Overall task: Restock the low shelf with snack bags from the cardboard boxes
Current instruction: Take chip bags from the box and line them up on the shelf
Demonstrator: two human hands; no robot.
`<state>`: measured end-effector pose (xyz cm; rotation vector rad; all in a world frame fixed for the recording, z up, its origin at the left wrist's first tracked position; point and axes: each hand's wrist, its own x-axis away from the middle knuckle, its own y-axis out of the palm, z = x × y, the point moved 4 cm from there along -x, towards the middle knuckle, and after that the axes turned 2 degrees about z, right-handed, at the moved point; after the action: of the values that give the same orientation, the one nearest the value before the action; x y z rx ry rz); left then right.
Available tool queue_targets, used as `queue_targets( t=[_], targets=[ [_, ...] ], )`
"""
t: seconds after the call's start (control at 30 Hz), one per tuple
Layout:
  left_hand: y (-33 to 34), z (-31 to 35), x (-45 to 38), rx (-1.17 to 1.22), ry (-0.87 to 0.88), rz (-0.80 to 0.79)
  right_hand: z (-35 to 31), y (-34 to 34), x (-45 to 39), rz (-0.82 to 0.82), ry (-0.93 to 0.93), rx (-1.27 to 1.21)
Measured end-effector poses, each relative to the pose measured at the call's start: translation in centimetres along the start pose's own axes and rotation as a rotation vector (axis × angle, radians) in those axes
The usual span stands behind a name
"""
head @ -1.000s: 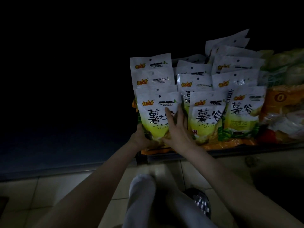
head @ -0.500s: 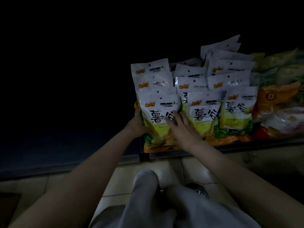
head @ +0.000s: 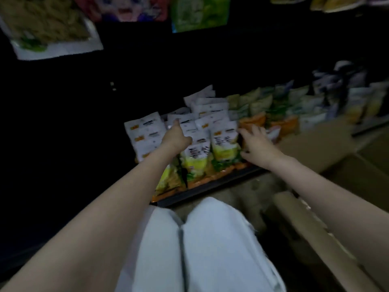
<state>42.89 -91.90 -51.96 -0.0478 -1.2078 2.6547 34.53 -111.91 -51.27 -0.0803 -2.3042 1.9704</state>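
White-and-yellow snack bags [head: 223, 148] stand in rows at the left end of the dark low shelf [head: 210, 188]. My left hand [head: 176, 138] reaches over the front rows, its index finger stretched out to the top of a bag further back and the other fingers curled. My right hand [head: 259, 144] hovers with spread fingers at the right side of the rightmost front bag, holding nothing. An open cardboard box [head: 320, 148] sits on the floor to the right, beside my right arm. The view is blurred and dim.
Orange bags [head: 252, 121] and green bags [head: 263, 102] fill the shelf further right. Packs hang above at the top left [head: 50, 28] and top middle [head: 197, 13]. A box flap [head: 305, 220] lies by my right knee; my white trousers [head: 189, 239] fill the foreground.
Both hands have let go of the front-left bag. The left hand now points further back, the right hand has moved right. The view has swung up and right, showing the box and more shelf.
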Motion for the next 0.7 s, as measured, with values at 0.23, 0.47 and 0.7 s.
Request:
queue_targets(
  t=[0.23,0.47,0.7],
  targets=[
    [10.2,12.4,3.1,-0.014,0.323,-0.292,16.7,-0.1,9.0,-0.018,0.536,-0.211],
    [20.5,16.2,3.1,-0.143,0.501,-0.511,24.8,8.2,12.2,-0.251,0.727,-0.252],
    [27.9,17.7,2.1,-0.369,0.778,-0.659,30.5,15.9,12.9,-0.503,0.598,-0.241]
  ],
)
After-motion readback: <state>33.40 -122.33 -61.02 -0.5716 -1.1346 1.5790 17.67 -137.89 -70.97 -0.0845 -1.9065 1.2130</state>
